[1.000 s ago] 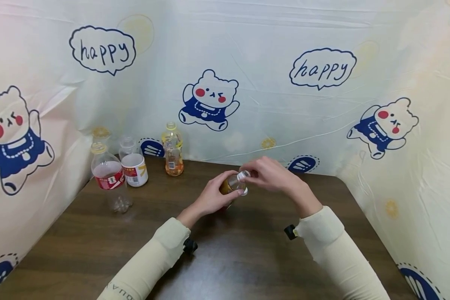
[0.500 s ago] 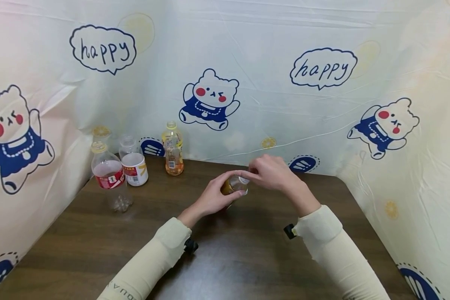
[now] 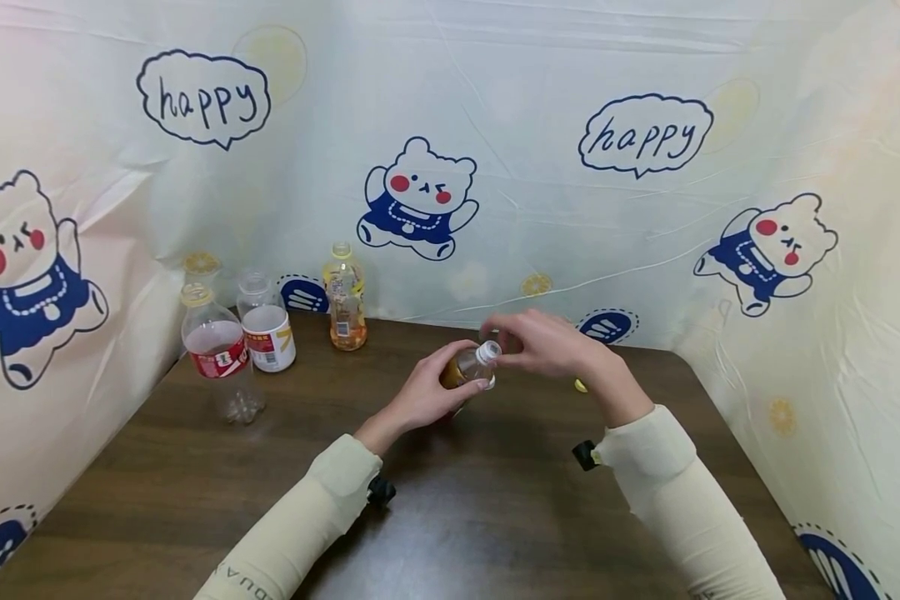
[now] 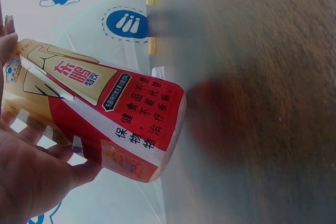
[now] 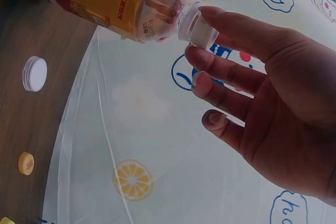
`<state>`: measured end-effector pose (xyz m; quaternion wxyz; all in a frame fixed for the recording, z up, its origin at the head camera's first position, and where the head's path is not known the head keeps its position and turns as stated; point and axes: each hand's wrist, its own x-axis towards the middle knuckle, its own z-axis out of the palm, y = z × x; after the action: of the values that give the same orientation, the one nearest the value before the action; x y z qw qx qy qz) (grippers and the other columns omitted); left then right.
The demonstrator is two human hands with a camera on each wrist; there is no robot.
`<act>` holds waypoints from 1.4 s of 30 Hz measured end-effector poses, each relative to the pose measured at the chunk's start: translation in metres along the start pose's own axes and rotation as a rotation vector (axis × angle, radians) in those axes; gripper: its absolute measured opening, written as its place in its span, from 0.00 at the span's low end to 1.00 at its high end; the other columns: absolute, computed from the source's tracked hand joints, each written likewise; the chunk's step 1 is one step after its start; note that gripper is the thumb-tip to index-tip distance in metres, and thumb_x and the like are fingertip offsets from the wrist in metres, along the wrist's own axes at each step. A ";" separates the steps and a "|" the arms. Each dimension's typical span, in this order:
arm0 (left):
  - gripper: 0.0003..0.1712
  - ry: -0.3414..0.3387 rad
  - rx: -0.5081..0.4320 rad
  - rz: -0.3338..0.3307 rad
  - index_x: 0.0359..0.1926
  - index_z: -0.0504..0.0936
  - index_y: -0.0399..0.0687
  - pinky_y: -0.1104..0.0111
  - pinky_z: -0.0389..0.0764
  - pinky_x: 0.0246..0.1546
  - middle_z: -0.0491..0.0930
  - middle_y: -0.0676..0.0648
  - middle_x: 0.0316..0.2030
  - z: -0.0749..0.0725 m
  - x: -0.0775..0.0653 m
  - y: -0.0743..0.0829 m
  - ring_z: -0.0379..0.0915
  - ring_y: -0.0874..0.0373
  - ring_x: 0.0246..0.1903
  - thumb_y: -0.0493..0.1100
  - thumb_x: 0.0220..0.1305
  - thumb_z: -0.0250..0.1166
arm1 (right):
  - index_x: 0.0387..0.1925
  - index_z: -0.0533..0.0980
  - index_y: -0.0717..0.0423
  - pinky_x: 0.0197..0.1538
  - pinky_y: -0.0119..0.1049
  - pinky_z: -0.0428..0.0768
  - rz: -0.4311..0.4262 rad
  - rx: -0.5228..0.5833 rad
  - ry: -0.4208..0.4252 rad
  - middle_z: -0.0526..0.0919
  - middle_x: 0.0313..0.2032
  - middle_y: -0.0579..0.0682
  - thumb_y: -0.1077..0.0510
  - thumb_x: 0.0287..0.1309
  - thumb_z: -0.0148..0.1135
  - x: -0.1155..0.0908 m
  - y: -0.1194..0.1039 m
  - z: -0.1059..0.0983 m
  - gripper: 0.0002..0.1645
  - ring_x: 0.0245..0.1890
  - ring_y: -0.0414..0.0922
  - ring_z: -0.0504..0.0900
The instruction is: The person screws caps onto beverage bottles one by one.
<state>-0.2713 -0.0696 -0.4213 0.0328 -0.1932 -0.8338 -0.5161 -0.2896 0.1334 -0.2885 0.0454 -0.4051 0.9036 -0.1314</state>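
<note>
My left hand [image 3: 423,390] grips a drink bottle [image 4: 105,103] with a red and gold label, tilted above the table. In the left wrist view, fingers and thumb wrap its body and the base points at the tabletop. My right hand [image 5: 278,82] is at the bottle's top. Its thumb and index finger pinch the whitish bottle cap [image 5: 203,34] at the neck, while the other fingers spread loosely beside it. In the head view, the cap's white top shows just left of the right fingertips. Part of the label is hidden behind the left hand.
Uncapped bottles stand at the back left: a red-labelled clear bottle [image 3: 221,358], a wide-mouthed white-labelled bottle [image 3: 270,337] and a yellow-labelled bottle [image 3: 345,300]. A white cap [image 5: 35,74] and a yellow cap [image 5: 26,163] lie on the table [image 3: 450,517]. A printed curtain borders the table.
My right hand's fingers curled over the bottle top, then drew back and loosened, uncovering the white top again. A yellow cap now shows beside the right wrist. The left hand stays put.
</note>
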 end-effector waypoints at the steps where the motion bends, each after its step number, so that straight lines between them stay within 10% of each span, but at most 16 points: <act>1: 0.32 -0.002 0.004 -0.002 0.59 0.65 0.78 0.56 0.75 0.48 0.70 0.58 0.56 0.000 0.000 0.000 0.69 0.58 0.49 0.67 0.52 0.64 | 0.47 0.76 0.41 0.29 0.36 0.75 0.008 0.007 0.000 0.79 0.28 0.38 0.46 0.55 0.65 0.000 0.000 0.001 0.18 0.26 0.39 0.75; 14: 0.34 0.016 0.028 0.042 0.60 0.64 0.78 0.57 0.76 0.47 0.69 0.60 0.57 0.004 0.001 0.000 0.70 0.58 0.49 0.67 0.52 0.64 | 0.24 0.79 0.39 0.20 0.36 0.69 0.155 -0.188 0.050 0.73 0.15 0.41 0.31 0.62 0.45 0.003 0.001 0.009 0.25 0.18 0.41 0.71; 24: 0.33 0.008 0.015 0.020 0.59 0.64 0.79 0.56 0.76 0.47 0.69 0.61 0.55 0.003 0.002 -0.003 0.69 0.58 0.49 0.69 0.52 0.63 | 0.55 0.72 0.43 0.36 0.33 0.77 -0.017 0.009 -0.030 0.80 0.36 0.38 0.46 0.57 0.64 -0.004 0.001 -0.001 0.24 0.31 0.38 0.77; 33: 0.36 0.002 0.019 0.016 0.62 0.66 0.70 0.58 0.76 0.46 0.69 0.59 0.55 0.005 0.001 0.000 0.70 0.58 0.47 0.67 0.52 0.64 | 0.39 0.76 0.42 0.25 0.34 0.72 0.045 -0.079 0.003 0.76 0.23 0.39 0.42 0.57 0.62 0.001 0.001 0.005 0.12 0.23 0.39 0.73; 42: 0.32 0.005 0.019 0.025 0.59 0.63 0.79 0.59 0.77 0.45 0.70 0.56 0.56 0.003 0.002 -0.002 0.70 0.58 0.47 0.66 0.53 0.64 | 0.25 0.79 0.40 0.20 0.35 0.69 0.141 -0.207 0.044 0.72 0.15 0.40 0.33 0.62 0.48 0.000 -0.004 0.006 0.22 0.18 0.40 0.71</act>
<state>-0.2736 -0.0675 -0.4239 0.0431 -0.2018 -0.8361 -0.5084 -0.2859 0.1299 -0.2933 -0.0076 -0.3401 0.9394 -0.0428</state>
